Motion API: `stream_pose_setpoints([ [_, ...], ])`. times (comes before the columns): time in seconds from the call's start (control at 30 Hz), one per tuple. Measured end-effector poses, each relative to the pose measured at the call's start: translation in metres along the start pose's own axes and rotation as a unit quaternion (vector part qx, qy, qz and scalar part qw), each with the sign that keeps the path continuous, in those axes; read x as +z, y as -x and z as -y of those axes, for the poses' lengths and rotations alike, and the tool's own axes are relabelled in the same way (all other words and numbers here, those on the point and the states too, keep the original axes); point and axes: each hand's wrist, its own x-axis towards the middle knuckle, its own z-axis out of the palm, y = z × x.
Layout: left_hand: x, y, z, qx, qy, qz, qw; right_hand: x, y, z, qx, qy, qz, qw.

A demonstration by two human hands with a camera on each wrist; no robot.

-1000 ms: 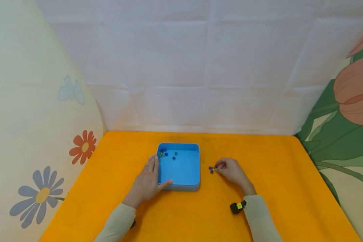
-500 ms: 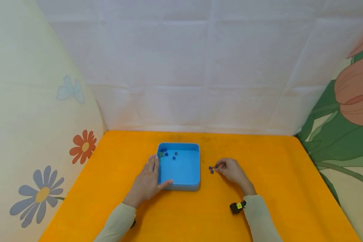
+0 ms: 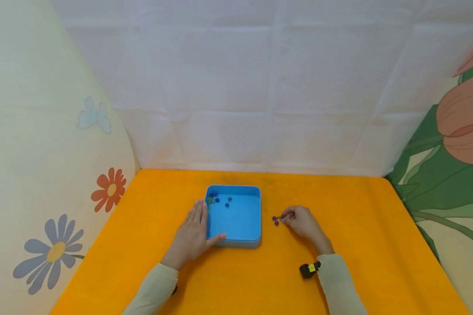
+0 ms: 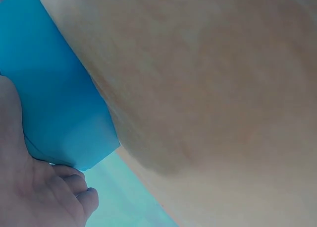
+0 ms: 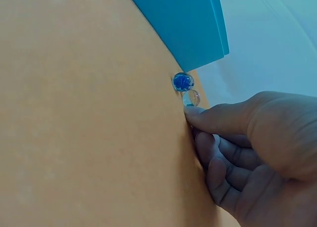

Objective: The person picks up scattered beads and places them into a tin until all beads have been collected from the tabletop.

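A square blue box (image 3: 236, 218) stands on the orange table with several glass marbles (image 3: 213, 197) inside, mostly gathered in its far left corner. My left hand (image 3: 189, 238) lies along the box's left side, fingers straight, thumb reaching over the near edge. Right of the box, my right hand (image 3: 301, 222) pinches a dark blue marble (image 3: 282, 217) at the edge of a small cluster. In the right wrist view, a blue-centred marble (image 5: 183, 82) and a clear marble (image 5: 192, 97) sit right at the thumb tip; the curled fingers hide what lies beneath.
The orange table (image 3: 228, 284) meets a pale cloth backdrop (image 3: 240, 109) behind the box. Floral cloths hang on both sides. A black wrist camera (image 3: 308, 271) is strapped below the right hand.
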Motion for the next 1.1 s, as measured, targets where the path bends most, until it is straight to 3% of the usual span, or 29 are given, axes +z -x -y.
stream_pose_setpoints([
  [0.63,-0.0009,-0.0022,-0.0004,0.005,-0.007,0.002,1.0,0.0009,0.0004,-0.0014,-0.019,0.018,-0.01,1.0],
  [1.1,0.0005,-0.001,0.0006,0.004,-0.008,0.003,1.0,-0.0026,0.0038,0.0034,-0.018,-0.007,-0.037,0.999],
])
